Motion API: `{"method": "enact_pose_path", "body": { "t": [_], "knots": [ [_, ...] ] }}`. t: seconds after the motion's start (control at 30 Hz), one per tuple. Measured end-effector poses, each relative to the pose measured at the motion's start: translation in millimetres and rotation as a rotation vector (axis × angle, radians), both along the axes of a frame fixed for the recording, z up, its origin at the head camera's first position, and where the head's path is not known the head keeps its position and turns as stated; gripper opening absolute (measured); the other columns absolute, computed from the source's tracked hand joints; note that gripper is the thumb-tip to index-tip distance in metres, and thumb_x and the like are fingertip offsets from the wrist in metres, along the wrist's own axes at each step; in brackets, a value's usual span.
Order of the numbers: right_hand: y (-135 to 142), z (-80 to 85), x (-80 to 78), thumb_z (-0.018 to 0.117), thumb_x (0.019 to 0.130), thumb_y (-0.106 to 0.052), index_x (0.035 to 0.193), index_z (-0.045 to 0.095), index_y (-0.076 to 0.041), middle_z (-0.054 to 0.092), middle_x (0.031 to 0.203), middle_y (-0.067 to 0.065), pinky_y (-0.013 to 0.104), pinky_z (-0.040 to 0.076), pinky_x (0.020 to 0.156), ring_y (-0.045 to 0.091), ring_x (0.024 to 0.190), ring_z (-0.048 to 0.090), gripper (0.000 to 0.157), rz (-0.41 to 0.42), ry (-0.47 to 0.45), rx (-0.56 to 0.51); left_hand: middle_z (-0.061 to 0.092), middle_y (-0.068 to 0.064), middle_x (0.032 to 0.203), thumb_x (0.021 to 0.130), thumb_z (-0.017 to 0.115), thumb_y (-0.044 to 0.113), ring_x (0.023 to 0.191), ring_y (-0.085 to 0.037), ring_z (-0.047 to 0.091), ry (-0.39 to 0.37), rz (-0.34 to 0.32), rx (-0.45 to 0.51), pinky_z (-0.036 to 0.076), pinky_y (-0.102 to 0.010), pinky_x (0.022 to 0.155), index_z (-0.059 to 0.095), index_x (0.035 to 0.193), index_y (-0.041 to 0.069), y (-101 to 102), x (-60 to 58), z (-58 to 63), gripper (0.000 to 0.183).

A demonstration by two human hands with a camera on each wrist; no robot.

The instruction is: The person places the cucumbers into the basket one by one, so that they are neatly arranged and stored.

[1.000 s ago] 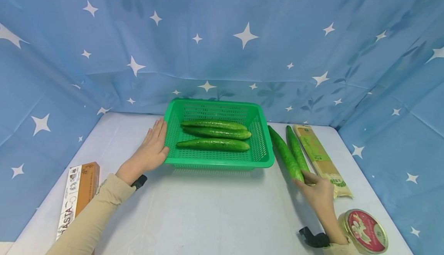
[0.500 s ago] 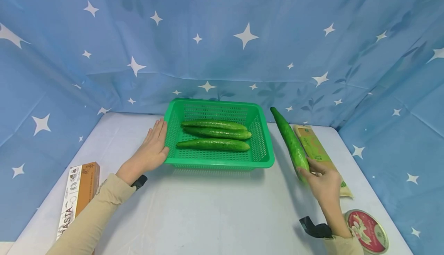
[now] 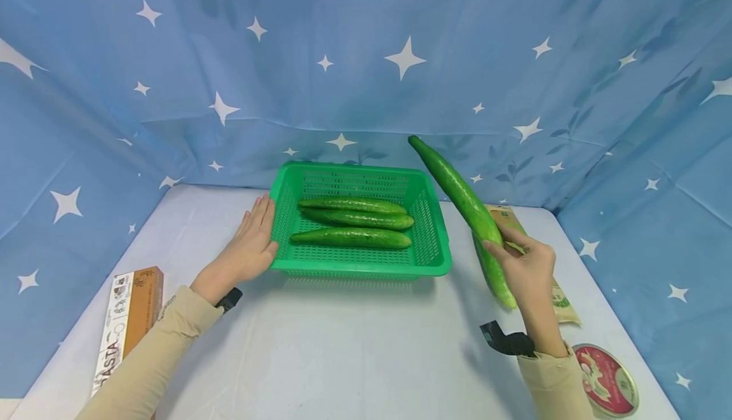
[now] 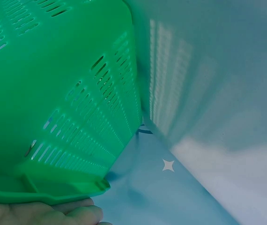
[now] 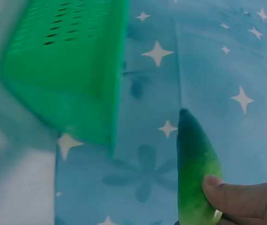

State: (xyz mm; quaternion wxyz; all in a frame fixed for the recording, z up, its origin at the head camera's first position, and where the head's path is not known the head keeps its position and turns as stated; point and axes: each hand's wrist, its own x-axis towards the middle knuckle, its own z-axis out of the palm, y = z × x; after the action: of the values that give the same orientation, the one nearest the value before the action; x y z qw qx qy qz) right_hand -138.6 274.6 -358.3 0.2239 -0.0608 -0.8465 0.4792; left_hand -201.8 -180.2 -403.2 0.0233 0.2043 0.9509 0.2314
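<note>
My right hand (image 3: 528, 267) pinches a long green cucumber (image 3: 457, 191) between thumb and fingers. Raised off the table, the cucumber slants up and leftward, its dark tip near the right rear corner of a green plastic basket (image 3: 360, 270). In the right wrist view, my thumb (image 5: 232, 194) presses on its side. Three cucumbers (image 3: 351, 237) lie crosswise inside the basket. Behind the held one, another cucumber (image 3: 479, 256) on the table is mostly hidden. With fingers straight, my left hand (image 3: 248, 245) rests against the basket's left side; its fingers (image 4: 77, 215) touch the rim in the left wrist view.
A flat noodle packet (image 3: 565, 309) lies beyond my right hand, partly covered by it. Near the right front is a round red-lidded tin (image 3: 607, 379), overlapped by my sleeve. A pasta box (image 3: 137, 305) lies at the left. A blue star-patterned curtain (image 3: 366, 77) walls the table's back.
My right hand has lifted the cucumber from the table at the basket's right and moved it up and leftward, its tip swinging toward the basket. My left hand and the basket stay put.
</note>
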Motion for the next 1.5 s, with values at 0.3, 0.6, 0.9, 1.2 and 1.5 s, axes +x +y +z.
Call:
{"method": "enact_pose_path", "body": {
  "t": [0.3, 0.6, 0.9, 1.2, 1.5],
  "knots": [
    [-16, 16.4, -17.4, 0.073, 0.085, 0.005, 0.129, 0.066, -0.002, 0.062, 0.127, 0.020, 0.015, 0.054, 0.078, 0.003, 0.101, 0.067, 0.045, 0.228, 0.070, -0.020, -0.020, -0.020, 0.161, 0.099, 0.037, 0.009, 0.148, -0.034, -0.018, -0.005, 0.002, 0.008, -0.004, -0.055, 0.119, -0.008, 0.154, -0.009, 0, 0.9, 1.8, 0.074],
    [-32, 25.9, -37.6, 0.075, 0.085, 0.002, 0.127, 0.068, -0.005, 0.067, 0.115, 0.020, 0.016, 0.055, 0.075, 0.026, 0.099, 0.070, 0.044, 0.397, 0.028, 0.112, -0.019, -0.021, 0.161, 0.099, 0.038, 0.010, 0.148, -0.035, -0.018, -0.003, 0.003, -0.002, -0.003, -0.056, 0.119, -0.007, 0.154, -0.009, -1, 0.2, -0.3, 0.074],
    [-44, 18.5, -54.5, 0.075, 0.084, 0.004, 0.125, 0.069, -0.001, 0.065, 0.125, 0.020, 0.021, 0.055, 0.085, 0.033, 0.115, 0.063, 0.041, 0.619, -0.062, 0.104, -0.019, -0.021, 0.161, 0.099, 0.037, 0.009, 0.148, -0.035, -0.017, -0.007, 0.003, 0.007, -0.004, -0.056, 0.119, -0.007, 0.154, -0.009, 0, 0.5, 0.8, 0.073],
    [-55, -0.9, -65.9, 0.076, 0.082, 0.004, 0.122, 0.070, 0.000, 0.068, 0.120, 0.019, 0.030, 0.058, 0.081, 0.031, 0.107, 0.067, 0.041, 0.767, -0.122, 0.159, -0.017, -0.022, 0.162, 0.099, 0.038, 0.010, 0.149, -0.037, -0.016, 0.007, 0.004, 0.003, -0.002, -0.057, 0.119, -0.006, 0.154, -0.009, -1, 0.9, 1.3, 0.074],
    [-63, -18.3, -71.0, 0.075, 0.081, 0.007, 0.120, 0.070, 0.003, 0.068, 0.117, 0.023, 0.032, 0.059, 0.073, 0.029, 0.092, 0.072, 0.039, 0.794, -0.209, 0.182, -0.018, -0.022, 0.162, 0.099, 0.039, 0.010, 0.149, -0.036, -0.016, 0.007, 0.005, -0.001, -0.002, -0.056, 0.119, -0.006, 0.154, -0.009, -1, 0.1, -0.3, 0.074]
  ]
}}
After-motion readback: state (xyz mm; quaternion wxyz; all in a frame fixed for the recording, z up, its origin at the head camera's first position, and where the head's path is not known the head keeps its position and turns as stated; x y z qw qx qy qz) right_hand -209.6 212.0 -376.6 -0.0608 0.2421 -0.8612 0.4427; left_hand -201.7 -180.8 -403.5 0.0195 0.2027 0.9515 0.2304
